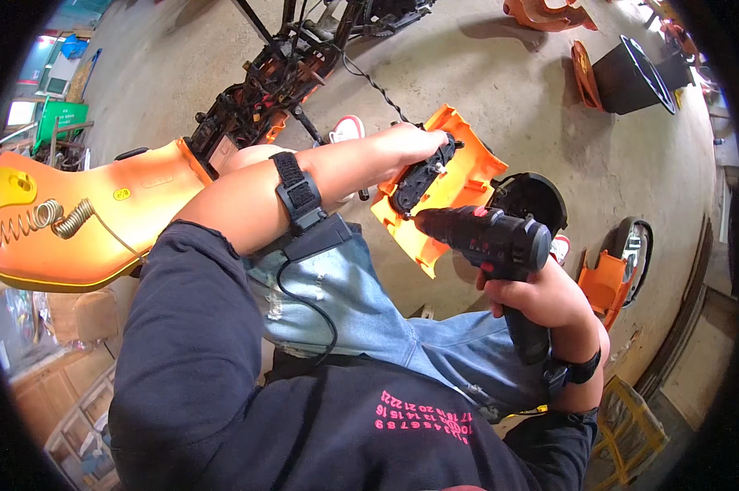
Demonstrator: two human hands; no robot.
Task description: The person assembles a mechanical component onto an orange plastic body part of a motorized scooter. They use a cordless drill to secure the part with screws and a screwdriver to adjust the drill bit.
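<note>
An orange plastic panel [474, 173] is tilted in front of my knees, with a long black lamp-like unit [418, 186] seated on its inner side. My left hand [418, 144] is closed on the upper end of that panel and unit; some fingertips are hidden behind it. In my right hand [533, 296] is a black cordless drill [484, 235], gripped by the handle. Its tip points left and meets or nearly meets the unit's lower end; contact is hard to make out. A twisted black cable [377, 88] runs down toward the unit from the vehicle.
A stripped scooter frame [263, 98] stands ahead, its orange body [99, 214] to my left with a coiled spring [46, 217]. Just right of the panel lies a round black part [533, 203]. Farther right are a black bucket [631, 80] and more orange panels [605, 282].
</note>
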